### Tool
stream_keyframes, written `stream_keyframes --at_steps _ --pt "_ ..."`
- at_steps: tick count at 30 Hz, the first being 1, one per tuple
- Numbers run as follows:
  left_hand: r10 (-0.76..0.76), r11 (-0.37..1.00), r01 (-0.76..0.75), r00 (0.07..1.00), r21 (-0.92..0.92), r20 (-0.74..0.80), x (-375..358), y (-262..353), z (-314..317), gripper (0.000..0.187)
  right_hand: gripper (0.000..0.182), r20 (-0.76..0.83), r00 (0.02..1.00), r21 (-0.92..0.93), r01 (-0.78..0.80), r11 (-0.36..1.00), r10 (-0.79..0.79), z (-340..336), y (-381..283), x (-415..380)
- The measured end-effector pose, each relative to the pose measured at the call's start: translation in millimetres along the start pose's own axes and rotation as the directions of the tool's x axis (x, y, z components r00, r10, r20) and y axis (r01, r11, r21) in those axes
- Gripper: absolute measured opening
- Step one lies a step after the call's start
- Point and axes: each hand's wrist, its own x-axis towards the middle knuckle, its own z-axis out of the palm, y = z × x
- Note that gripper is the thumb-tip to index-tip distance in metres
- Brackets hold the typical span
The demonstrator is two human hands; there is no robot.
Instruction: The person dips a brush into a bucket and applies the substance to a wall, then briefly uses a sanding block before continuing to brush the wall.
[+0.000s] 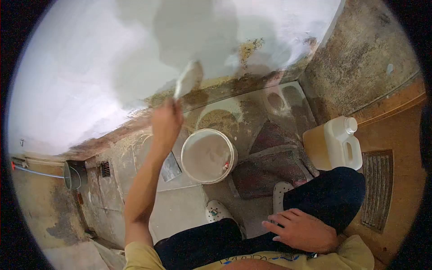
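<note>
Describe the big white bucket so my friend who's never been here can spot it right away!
Start at the big whitish wall across the top, then drop to the grey floor below it. Between the person's left forearm and the handled jug sits a round white bucket. Unlike the jug, it is wide open on top, showing pale stuff inside.

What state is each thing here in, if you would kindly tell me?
Brush: gripped in the left hand, held up toward the wall.
Bucket: open, with pale contents.
Jug: capped, holding yellowish liquid.
Wall: patchy, stained along its base.
Mat: spread on the floor.
Clogs: worn.
Right hand: resting, fingers loosely spread.
Dark pail: contents not visible.
</note>
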Motion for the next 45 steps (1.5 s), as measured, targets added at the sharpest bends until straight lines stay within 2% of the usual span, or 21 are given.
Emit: stream_keyframes --at_steps 2,4,6,8,11,14,16,20,24,26,27,31,33,35,39,41,45 --pt "0.040 0.999 -0.038 0.996 -0.028 0.080 19.9 22.0 16.5 0.019 0.051 0.007 1.000 -0.052 -0.030 0.998 0.030 -0.9 -3.9 -2.8" --pt "0.045 0.994 -0.034 0.994 -0.102 0.099 43.3 54.0 21.2 0.023 0.051 -0.034 0.997 0.001 -0.068 0.998 0.068 0.1 -6.8 -6.1" --pt "0.084 0.989 -0.076 0.995 -0.128 0.055 61.2 72.5 31.2 0.024 0.051 -0.062 0.994 0.014 -0.092 0.996 0.093 2.5 -10.2 -8.0" --pt "0.118 0.982 -0.114 0.993 -0.153 0.016 69.4 76.6 33.9 0.026 0.051 -0.082 0.990 0.031 -0.115 0.993 0.117 2.1 -12.6 -8.5" --pt "0.062 0.988 -0.051 0.995 -0.147 0.074 69.7 67.8 28.7 0.026 0.050 -0.097 0.988 0.058 -0.114 0.992 0.120 0.7 -12.7 -7.8" --pt "-0.021 0.992 0.030 0.997 -0.124 0.072 53.7 26.2 14.2 0.026 0.049 -0.120 0.992 0.059 -0.042 0.997 0.048 1.7 -6.4 -3.7" --pt "-0.077 0.995 0.078 0.997 -0.062 0.022 36.9 -9.9 -1.1 0.025 0.049 -0.061 0.998 0.038 -0.006 0.999 0.008 -3.1 -1.7 0.6" --pt "-0.191 0.977 0.196 0.979 0.078 -0.071 -6.4 -97.4 -30.1 0.028 0.048 -0.038 0.998 0.051 0.050 0.997 -0.048 -3.5 5.3 7.0" --pt "-0.362 0.864 0.381 0.925 0.330 -0.117 -51.7 -177.6 -65.1 0.027 0.048 0.002 0.994 0.066 0.108 0.992 -0.109 -2.2 7.2 11.4" --pt "-0.379 0.844 0.407 0.913 0.350 -0.149 -73.0 -208.9 -75.9 0.028 0.047 0.005 0.993 0.059 0.115 0.992 -0.115 -1.2 7.0 11.5" --pt "-0.391 0.826 0.433 0.901 0.361 -0.186 -76.1 -206.2 -80.5 0.028 0.047 0.005 0.993 0.052 0.115 0.992 -0.115 -1.2 7.0 10.8" --pt "-0.389 0.858 0.422 0.906 0.294 -0.166 -75.4 -173.9 -68.4 0.027 0.047 -0.020 0.998 0.019 0.059 0.998 -0.059 -0.2 5.8 6.5" --pt "-0.314 0.928 0.322 0.947 0.189 -0.072 -58.0 -153.3 -47.2 0.025 0.048 -0.016 0.999 0.022 0.041 0.999 -0.041 -1.5 2.6 7.1" --pt "-0.156 0.965 0.162 0.987 0.205 -0.049 -30.0 -107.0 -29.4 0.025 0.049 -0.010 1.000 0.020 0.022 1.000 -0.022 -2.1 -1.2 7.7" --pt "-0.032 0.998 0.032 0.999 0.056 0.012 23.9 -5.5 7.2 0.028 0.051 -0.028 1.000 0.040 0.009 0.999 -0.008 -1.9 -9.6 10.0" --pt "0.079 0.997 -0.079 0.995 -0.005 0.067 45.6 38.1 13.6 0.028 0.053 -0.022 1.000 0.051 -0.006 0.999 0.007 -0.8 -14.1 11.8" --pt "0.096 0.995 -0.095 0.995 -0.038 0.024 77.7 70.8 22.3 0.029 0.053 -0.042 0.999 0.062 -0.006 0.998 0.008 -1.0 -18.1 13.2"
